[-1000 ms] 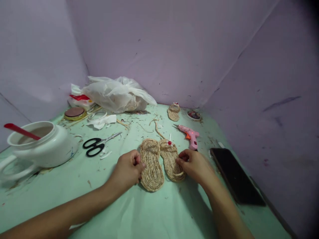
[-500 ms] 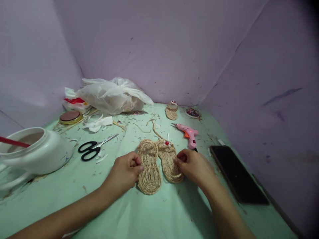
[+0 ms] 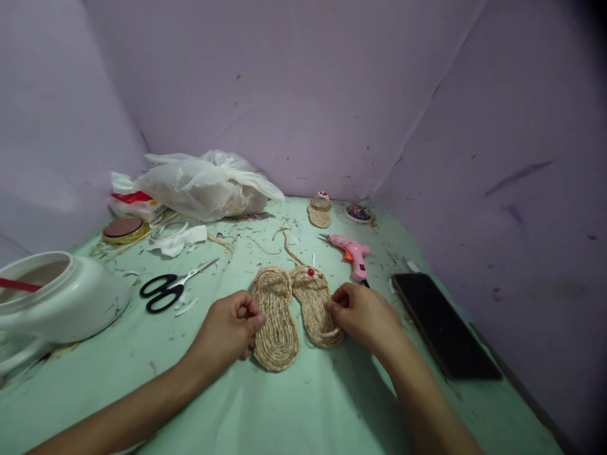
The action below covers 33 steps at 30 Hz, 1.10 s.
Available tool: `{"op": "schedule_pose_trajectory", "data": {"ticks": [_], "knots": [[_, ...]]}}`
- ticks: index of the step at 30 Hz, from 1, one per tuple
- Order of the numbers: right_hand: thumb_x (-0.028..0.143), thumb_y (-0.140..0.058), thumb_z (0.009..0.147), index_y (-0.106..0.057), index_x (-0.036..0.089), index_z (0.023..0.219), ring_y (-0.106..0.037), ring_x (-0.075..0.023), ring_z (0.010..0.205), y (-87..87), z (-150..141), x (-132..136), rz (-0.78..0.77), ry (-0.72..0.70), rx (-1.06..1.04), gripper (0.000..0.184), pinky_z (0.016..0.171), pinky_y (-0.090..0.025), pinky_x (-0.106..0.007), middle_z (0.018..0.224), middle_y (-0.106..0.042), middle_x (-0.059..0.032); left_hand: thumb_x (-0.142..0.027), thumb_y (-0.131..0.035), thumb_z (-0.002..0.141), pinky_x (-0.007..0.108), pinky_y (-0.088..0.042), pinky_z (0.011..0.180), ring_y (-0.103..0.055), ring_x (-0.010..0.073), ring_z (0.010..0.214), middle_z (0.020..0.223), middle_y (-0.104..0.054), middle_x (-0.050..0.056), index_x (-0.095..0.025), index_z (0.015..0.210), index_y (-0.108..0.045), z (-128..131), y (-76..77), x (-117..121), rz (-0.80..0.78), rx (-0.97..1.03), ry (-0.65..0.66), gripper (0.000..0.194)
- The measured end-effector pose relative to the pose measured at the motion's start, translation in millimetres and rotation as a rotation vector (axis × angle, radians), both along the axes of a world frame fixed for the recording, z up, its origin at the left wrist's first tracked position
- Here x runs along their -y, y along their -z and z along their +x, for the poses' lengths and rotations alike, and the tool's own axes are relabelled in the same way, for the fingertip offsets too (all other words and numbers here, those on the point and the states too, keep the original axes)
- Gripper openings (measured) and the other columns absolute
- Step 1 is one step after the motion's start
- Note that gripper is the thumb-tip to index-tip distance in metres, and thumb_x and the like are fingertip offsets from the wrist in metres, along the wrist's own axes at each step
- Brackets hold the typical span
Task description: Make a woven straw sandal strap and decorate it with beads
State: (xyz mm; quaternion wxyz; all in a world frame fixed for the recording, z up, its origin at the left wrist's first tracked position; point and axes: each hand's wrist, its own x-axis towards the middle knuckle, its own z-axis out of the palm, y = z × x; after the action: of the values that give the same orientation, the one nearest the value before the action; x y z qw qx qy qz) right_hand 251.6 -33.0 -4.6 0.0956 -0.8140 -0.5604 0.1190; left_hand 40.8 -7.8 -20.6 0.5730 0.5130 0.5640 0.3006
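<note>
Two small woven straw sandals lie side by side on the green table cover. My left hand (image 3: 230, 330) is curled, its thumb and fingers pinching the left edge of the left sandal (image 3: 274, 317). My right hand (image 3: 364, 316) is also curled and grips the right edge of the right sandal (image 3: 312, 303), which carries a red bead on its strap. A loose straw cord trails away from the sandals' toes toward the back.
Black-handled scissors (image 3: 165, 291) and a white pot (image 3: 61, 300) with a red stick lie to the left. A pink glue gun (image 3: 351, 251) and a dark phone (image 3: 441, 325) lie to the right. A plastic bag (image 3: 208, 183), a third sandal (image 3: 319, 212) and a bead dish (image 3: 359, 213) sit at the back.
Both hands keep their hold on the sandals. The view has shifted slightly, so everything sits a little further left and lower in the picture.
</note>
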Motion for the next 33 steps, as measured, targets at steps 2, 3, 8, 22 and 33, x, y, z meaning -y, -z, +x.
{"op": "schedule_pose_trajectory", "data": {"ticks": [2,3,8,22,33], "knots": [[0.034,-0.061,0.072,-0.067,0.023,0.070,-0.061,-0.0211,0.063,-0.2,0,0,0.003,0.004,0.002,0.012,0.049,-0.027,-0.028,0.069,-0.070,-0.0046,-0.028,-0.063,0.057,0.017,-0.034,0.026,-0.040,0.0075,0.029,0.037,-0.044,-0.011,-0.021,0.060,-0.042,0,-0.3,0,0.012,-0.002,-0.021,0.022],[0.034,-0.061,0.072,-0.067,0.023,0.070,-0.061,-0.0206,0.062,-0.1,0,0,0.005,0.005,0.003,0.012,0.049,-0.027,-0.028,0.068,-0.070,-0.0046,-0.029,-0.063,0.057,0.017,-0.034,0.025,-0.039,0.0073,0.028,0.037,-0.043,-0.011,-0.021,0.060,-0.042,-1,0.0,0,0.024,-0.007,-0.033,0.022],[0.034,-0.061,0.071,-0.067,0.023,0.068,-0.059,-0.0196,0.059,1.4,-1,0,0.007,0.004,-0.001,0.012,0.049,-0.028,-0.027,0.064,-0.068,-0.0045,-0.028,-0.061,0.059,0.016,-0.032,0.025,-0.038,0.0071,0.029,0.037,-0.043,-0.011,-0.021,0.060,-0.043,-2,4.5,-1,0.059,-0.036,-0.038,0.019],[0.036,-0.060,0.069,-0.066,0.017,0.082,-0.054,-0.0142,0.048,-23.6,-22,10,0.493,0.143,-0.921,0.025,0.039,-0.035,-0.024,0.061,-0.064,-0.0030,-0.030,-0.070,0.060,0.012,-0.026,0.033,-0.037,0.0018,0.032,0.042,-0.045,-0.011,-0.018,0.062,-0.041,-22,4.2,-1,-0.022,0.316,-0.060,0.031],[0.019,-0.073,0.058,-0.063,0.011,0.076,-0.054,-0.0101,0.034,-17.3,-69,11,0.060,0.167,-1.571,0.022,0.035,-0.046,-0.020,0.040,-0.058,0.0034,-0.038,-0.079,0.055,0.014,-0.024,0.036,-0.033,0.0022,0.034,0.042,-0.043,-0.011,-0.018,0.061,-0.039,-27,0.9,4,-0.057,0.345,0.000,0.045]]}}
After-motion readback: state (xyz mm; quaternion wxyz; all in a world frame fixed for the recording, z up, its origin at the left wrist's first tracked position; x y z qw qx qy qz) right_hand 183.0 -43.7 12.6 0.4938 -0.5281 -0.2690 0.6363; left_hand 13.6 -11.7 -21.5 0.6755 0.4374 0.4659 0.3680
